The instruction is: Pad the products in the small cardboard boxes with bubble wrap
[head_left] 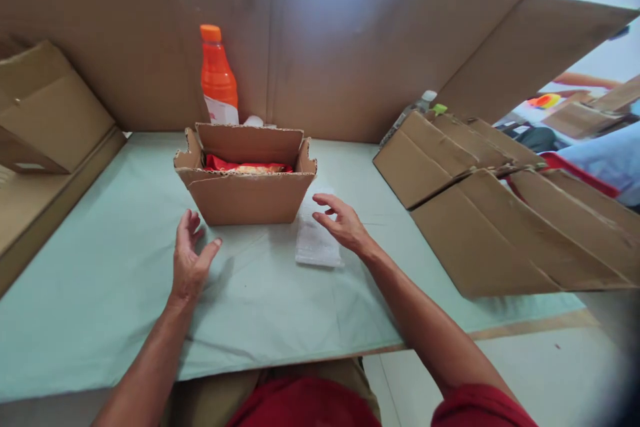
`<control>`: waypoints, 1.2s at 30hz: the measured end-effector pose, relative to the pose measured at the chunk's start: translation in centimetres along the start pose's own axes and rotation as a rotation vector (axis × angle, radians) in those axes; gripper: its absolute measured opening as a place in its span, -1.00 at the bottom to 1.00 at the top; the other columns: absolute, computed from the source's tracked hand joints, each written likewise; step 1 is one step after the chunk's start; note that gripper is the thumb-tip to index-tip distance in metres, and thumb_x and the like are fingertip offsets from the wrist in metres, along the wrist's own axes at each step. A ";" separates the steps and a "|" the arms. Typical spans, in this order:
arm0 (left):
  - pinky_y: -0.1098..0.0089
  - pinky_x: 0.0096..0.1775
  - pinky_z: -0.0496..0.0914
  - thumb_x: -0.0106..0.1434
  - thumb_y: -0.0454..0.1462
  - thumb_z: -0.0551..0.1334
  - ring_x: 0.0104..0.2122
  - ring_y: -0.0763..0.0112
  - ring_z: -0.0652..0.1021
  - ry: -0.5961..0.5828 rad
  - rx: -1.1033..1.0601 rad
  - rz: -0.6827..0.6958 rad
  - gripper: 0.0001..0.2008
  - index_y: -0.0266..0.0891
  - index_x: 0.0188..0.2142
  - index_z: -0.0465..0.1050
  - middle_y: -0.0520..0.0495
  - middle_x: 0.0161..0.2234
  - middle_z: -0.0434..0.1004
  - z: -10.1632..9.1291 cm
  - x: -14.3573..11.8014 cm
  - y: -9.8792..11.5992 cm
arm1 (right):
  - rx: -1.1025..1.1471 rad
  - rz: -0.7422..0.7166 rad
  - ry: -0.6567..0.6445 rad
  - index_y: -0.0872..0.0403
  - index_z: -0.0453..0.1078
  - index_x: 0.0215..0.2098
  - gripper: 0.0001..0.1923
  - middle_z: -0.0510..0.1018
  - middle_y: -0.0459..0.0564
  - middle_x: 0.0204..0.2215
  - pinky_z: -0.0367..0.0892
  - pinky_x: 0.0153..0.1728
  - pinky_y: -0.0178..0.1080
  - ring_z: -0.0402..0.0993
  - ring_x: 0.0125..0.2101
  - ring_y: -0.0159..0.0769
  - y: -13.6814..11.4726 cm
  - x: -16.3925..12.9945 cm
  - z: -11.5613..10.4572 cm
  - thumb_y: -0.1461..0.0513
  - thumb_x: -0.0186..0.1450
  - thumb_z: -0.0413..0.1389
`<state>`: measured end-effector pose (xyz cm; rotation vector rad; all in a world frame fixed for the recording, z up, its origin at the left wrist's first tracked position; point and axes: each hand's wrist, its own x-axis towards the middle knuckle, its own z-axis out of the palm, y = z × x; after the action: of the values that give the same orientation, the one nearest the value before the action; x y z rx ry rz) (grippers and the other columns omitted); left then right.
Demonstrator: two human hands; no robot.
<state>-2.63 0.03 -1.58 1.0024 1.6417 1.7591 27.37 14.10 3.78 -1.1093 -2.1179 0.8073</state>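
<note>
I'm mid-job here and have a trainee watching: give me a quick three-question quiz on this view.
1. True or false: the left hand is gripping the small open box.
2. What does the right hand hover over? A) orange bottle B) bubble-wrap sheet C) flattened cartons
3. Fill in: the orange bottle stands ___ the small open box.

Key
1. False: it is open, beside the box, holding nothing.
2. B: the bubble-wrap sheet lies flat on the green table cover.
3. Behind, near the cardboard wall.
</note>
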 end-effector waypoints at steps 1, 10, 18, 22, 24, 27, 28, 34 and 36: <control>-0.10 0.27 0.23 0.08 -0.16 0.39 0.31 -0.06 0.30 0.032 0.011 -0.004 -0.14 -0.20 0.34 0.15 -0.38 0.33 0.23 -0.1 0.0 0.1 | -0.035 0.011 -0.008 -0.02 0.46 0.10 -0.62 0.54 0.06 0.12 0.48 -0.11 -0.10 0.49 0.05 -0.11 0.2 -0.9 -0.4 0.14 0.33 0.14; 0.06 0.12 0.43 0.16 -0.15 0.32 0.13 0.05 0.51 0.088 0.254 0.070 -0.48 -0.21 0.12 0.45 -0.24 0.14 0.48 -0.8 -0.1 0.4 | -0.363 -0.025 -0.097 0.00 0.58 -0.16 -0.78 0.69 0.02 -0.22 0.37 0.02 0.05 0.55 -0.10 -0.07 0.3 -4.0 -1.0 0.33 0.25 0.19; -0.05 0.11 0.42 0.22 -0.27 0.28 0.10 -0.02 0.52 0.148 0.562 0.628 -0.63 -0.30 0.02 0.50 -0.32 0.08 0.50 -0.6 -1.9 3.1 | -0.156 -0.190 -0.085 0.02 0.50 -0.26 -0.88 0.65 0.01 -0.14 0.44 -0.05 -0.11 0.55 -0.10 -0.19 -4.2 -8.1 -1.9 0.32 0.35 0.11; -0.04 0.18 0.36 0.24 -0.33 0.26 0.16 0.03 0.47 -0.241 0.579 0.743 -0.50 -0.19 0.19 0.35 -0.25 0.13 0.46 0.9 -5.7 5.8 | -0.130 -0.251 -0.144 0.03 0.48 -0.17 -0.90 0.66 -0.01 -0.21 0.45 -0.11 -0.14 0.58 -0.18 -0.22 -6.4 -11.9 -2.3 0.28 0.40 0.11; -0.04 0.24 0.31 0.23 -0.35 0.25 0.25 0.02 0.37 -0.475 0.578 0.732 -0.38 -0.17 0.29 0.22 -0.25 0.22 0.39 1.8 -8.0 6.6 | -0.121 -0.301 -0.144 0.04 0.48 -0.17 -0.91 0.67 0.00 -0.23 0.45 -0.11 -0.14 0.58 -0.18 -0.22 -6.9 -13.5 -2.0 0.28 0.40 0.12; -0.01 0.26 0.28 0.21 -0.38 0.23 0.33 0.03 0.27 -0.700 0.579 0.716 -0.27 -0.20 0.36 0.09 -0.29 0.31 0.27 3.2 -10.8 6.6 | -0.102 -0.331 -0.137 0.06 0.47 -0.17 -0.92 0.67 0.01 -0.26 0.45 -0.13 -0.15 0.58 -0.21 -0.23 -7.0 -15.3 -1.0 0.29 0.41 0.12; -0.01 0.25 0.30 0.21 -0.39 0.22 0.32 0.03 0.28 -0.739 0.573 0.722 -0.27 -0.21 0.36 0.08 -0.29 0.31 0.28 3.7 -11.5 6.3 | -0.098 -0.333 -0.139 0.07 0.47 -0.18 -0.92 0.67 0.01 -0.27 0.45 -0.13 -0.15 0.59 -0.21 -0.23 -6.9 -15.7 -0.5 0.29 0.41 0.12; 0.14 0.00 0.49 0.26 -0.44 0.16 -0.01 0.19 0.57 -0.734 0.484 0.683 -0.51 -0.21 0.18 0.32 -0.19 -0.01 0.60 5.3 -13.4 4.5 | -0.023 -0.258 -0.153 0.06 0.48 -0.21 -0.89 0.67 -0.01 -0.30 0.47 -0.17 -0.20 0.59 -0.26 -0.27 -6.1 -17.2 1.2 0.28 0.42 0.10; 0.22 -0.15 0.51 0.29 -0.43 0.14 -0.19 0.26 0.61 -0.701 0.471 0.623 -0.62 -0.21 0.08 0.41 -0.13 -0.17 0.65 5.7 -13.7 4.4 | 0.013 -0.221 -0.124 0.04 0.49 -0.20 -0.89 0.67 -0.02 -0.30 0.48 -0.17 -0.22 0.59 -0.27 -0.29 -5.8 -17.3 1.3 0.27 0.42 0.11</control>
<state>10.40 -7.98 0.47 2.2313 1.3559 1.0917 31.67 -3.70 3.28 -0.8176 -2.2851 0.8007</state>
